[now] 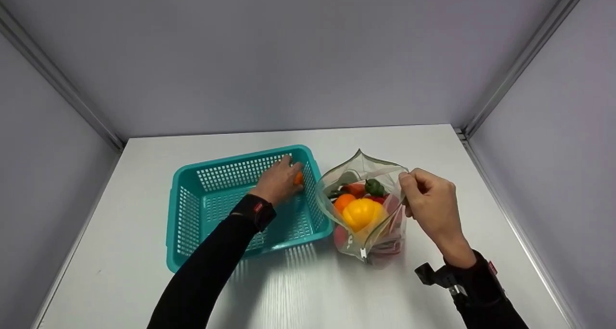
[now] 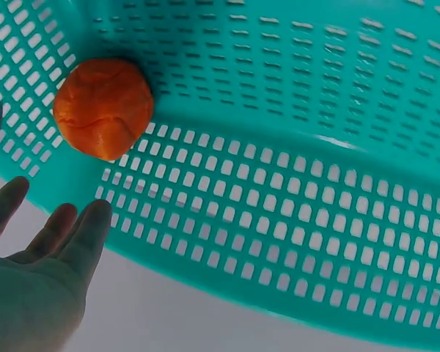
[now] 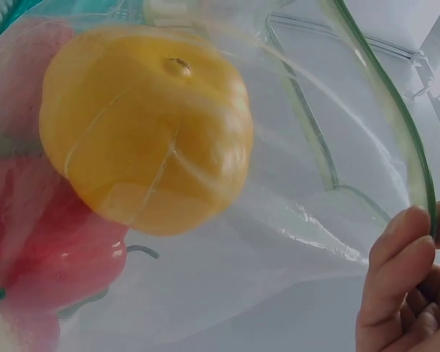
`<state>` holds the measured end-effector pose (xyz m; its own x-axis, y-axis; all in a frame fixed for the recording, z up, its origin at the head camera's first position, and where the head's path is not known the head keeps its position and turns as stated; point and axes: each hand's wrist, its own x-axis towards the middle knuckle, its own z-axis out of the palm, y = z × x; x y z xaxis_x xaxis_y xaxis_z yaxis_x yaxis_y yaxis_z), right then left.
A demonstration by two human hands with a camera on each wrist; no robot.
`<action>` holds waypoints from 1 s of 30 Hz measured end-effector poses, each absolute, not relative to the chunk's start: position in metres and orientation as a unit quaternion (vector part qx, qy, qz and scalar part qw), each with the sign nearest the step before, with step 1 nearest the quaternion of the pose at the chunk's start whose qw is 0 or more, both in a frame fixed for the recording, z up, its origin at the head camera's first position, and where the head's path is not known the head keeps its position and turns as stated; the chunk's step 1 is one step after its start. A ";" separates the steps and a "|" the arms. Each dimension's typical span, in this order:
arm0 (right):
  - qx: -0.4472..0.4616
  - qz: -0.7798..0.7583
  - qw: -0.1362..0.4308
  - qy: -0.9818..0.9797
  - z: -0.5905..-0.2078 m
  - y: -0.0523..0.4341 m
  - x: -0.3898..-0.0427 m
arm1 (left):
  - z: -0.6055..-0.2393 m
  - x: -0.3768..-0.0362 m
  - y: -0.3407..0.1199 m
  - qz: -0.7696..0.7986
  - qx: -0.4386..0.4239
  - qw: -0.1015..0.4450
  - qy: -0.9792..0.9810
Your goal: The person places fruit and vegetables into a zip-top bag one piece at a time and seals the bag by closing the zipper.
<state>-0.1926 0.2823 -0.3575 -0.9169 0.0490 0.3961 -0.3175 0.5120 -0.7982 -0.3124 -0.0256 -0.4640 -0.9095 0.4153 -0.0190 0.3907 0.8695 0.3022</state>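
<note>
Lying just beyond the slack, empty left hand (image 2: 29, 293) in the basket (image 2: 293, 220) corner is the orange fruit (image 2: 103, 108). The bag (image 3: 293, 242) rim is pinched by the right hand (image 1: 430, 199).

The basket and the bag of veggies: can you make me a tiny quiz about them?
1. True or false: the orange ball lies inside the basket.
2. What does the right hand pinch? A the bag's rim, B the basket, C a spoon.
3. What colour is the big pepper on top in the bag?

Key: 1 true. 2 A. 3 yellow.
</note>
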 end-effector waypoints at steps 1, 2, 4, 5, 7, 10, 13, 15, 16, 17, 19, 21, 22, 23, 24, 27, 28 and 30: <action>0.079 0.489 0.187 -0.849 -0.357 0.282 -0.193 | -0.465 -0.315 -0.025 0.144 0.208 0.040 0.967; 0.080 0.489 0.186 -0.848 -0.356 0.282 -0.193 | -0.467 -0.317 -0.024 0.141 0.208 0.039 0.967; 0.082 0.490 0.183 -0.849 -0.355 0.281 -0.193 | -0.470 -0.320 -0.024 0.136 0.204 0.037 0.969; 0.082 0.489 0.182 -0.849 -0.355 0.281 -0.193 | -0.471 -0.322 -0.024 0.135 0.202 0.037 0.969; 0.082 0.488 0.181 -0.850 -0.355 0.282 -0.193 | -0.473 -0.324 -0.024 0.136 0.200 0.032 0.970; 0.081 0.490 0.182 -0.848 -0.355 0.282 -0.193 | -0.476 -0.326 -0.024 0.129 0.208 0.023 0.969; 0.081 0.487 0.185 -0.849 -0.356 0.283 -0.193 | -0.480 -0.326 -0.024 0.124 0.212 0.030 0.969; 0.082 0.485 0.186 -0.850 -0.356 0.283 -0.193 | -0.481 -0.326 -0.024 0.126 0.205 0.043 0.970; 0.084 0.485 0.187 -0.850 -0.356 0.283 -0.192 | -0.481 -0.325 -0.024 0.130 0.201 0.047 0.970; 0.085 0.483 0.187 -0.851 -0.356 0.282 -0.192 | -0.482 -0.325 -0.025 0.133 0.199 0.048 0.970; 0.087 0.485 0.188 -0.850 -0.355 0.282 -0.192 | -0.482 -0.323 -0.025 0.135 0.203 0.041 0.969; 0.086 0.485 0.188 -0.850 -0.355 0.282 -0.192 | -0.484 -0.322 -0.023 0.136 0.206 0.038 0.968; 0.085 0.485 0.189 -0.850 -0.355 0.282 -0.192 | -0.484 -0.321 -0.022 0.134 0.209 0.035 0.968; 0.084 0.485 0.189 -0.850 -0.355 0.282 -0.193 | -0.485 -0.320 -0.021 0.136 0.211 0.030 0.967; 0.083 0.485 0.188 -0.850 -0.355 0.282 -0.193 | -0.486 -0.320 -0.020 0.141 0.211 0.029 0.967; 0.080 0.487 0.185 -0.850 -0.355 0.282 -0.192 | -0.486 -0.318 -0.018 0.147 0.219 0.021 0.964; 0.079 0.488 0.184 -0.850 -0.355 0.282 -0.192 | -0.486 -0.317 -0.018 0.154 0.223 0.015 0.962; 0.078 0.486 0.181 -0.851 -0.355 0.283 -0.192 | -0.485 -0.316 -0.019 0.161 0.231 0.004 0.960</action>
